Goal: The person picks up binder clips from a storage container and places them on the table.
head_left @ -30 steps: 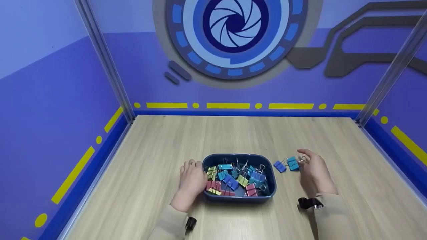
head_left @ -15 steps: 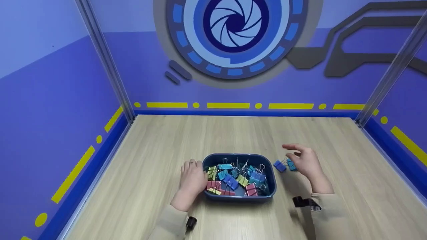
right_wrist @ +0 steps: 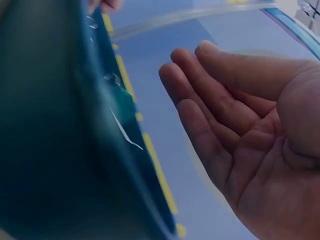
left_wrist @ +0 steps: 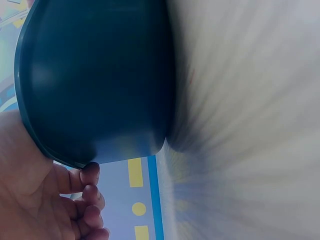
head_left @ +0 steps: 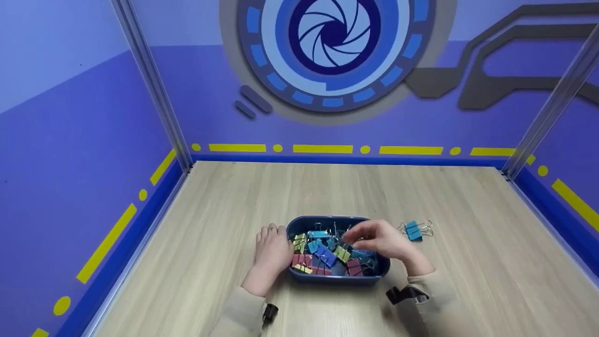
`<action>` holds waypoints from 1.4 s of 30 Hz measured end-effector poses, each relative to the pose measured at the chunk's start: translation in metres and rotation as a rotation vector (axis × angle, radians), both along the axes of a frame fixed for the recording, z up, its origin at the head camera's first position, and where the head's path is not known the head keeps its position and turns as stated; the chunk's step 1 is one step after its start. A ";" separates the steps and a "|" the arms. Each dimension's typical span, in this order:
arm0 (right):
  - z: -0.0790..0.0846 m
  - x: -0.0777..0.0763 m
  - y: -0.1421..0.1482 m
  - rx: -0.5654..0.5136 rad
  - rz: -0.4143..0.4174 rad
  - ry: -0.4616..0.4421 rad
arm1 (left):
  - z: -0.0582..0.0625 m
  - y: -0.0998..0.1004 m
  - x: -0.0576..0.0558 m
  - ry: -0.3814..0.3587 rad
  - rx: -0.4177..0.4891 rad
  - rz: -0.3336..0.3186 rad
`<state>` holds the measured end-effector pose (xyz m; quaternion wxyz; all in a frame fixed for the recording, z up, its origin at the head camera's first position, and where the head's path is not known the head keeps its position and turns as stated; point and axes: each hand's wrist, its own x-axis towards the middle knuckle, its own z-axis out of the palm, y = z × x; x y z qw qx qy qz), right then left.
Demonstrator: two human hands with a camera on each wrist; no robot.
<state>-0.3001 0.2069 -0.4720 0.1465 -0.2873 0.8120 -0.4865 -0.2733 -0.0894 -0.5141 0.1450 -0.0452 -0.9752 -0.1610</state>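
Note:
A dark blue plastic box [head_left: 337, 281] stands on the table, holding several binder clips [head_left: 325, 256] in blue, teal, yellow and red. My left hand [head_left: 273, 248] holds its left rim; in the left wrist view, curled fingers [left_wrist: 91, 174] meet the rim at the corner while the thumb's end is hidden behind the wall. Over the right side of the box is my right hand [head_left: 381, 241], covering some clips. Its fingers [right_wrist: 192, 120] are loosely bent and apart from the thumb, with nothing between them in the right wrist view. To the right lies a teal binder clip [head_left: 413, 230].
The pale wooden table [head_left: 243, 192] is enclosed by blue printed panels [head_left: 75, 164] at the back and both sides. Metal posts [head_left: 154, 84] rise at the back corners. A black wrist camera [head_left: 407, 295] sits on the right sleeve.
My right hand has moved left from the two clips on the table to above the box. The blue clip has gone from beside the teal one. My left hand has stayed at the rim.

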 end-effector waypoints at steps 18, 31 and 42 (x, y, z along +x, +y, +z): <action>-0.025 -0.008 -0.064 0.263 0.209 0.095 | -0.002 -0.001 0.000 0.021 -0.012 -0.015; -0.028 -0.011 -0.069 0.293 0.298 0.160 | -0.003 -0.002 -0.001 0.016 0.001 -0.014; -0.028 -0.011 -0.069 0.304 0.295 0.166 | -0.002 -0.002 -0.001 0.030 0.009 -0.014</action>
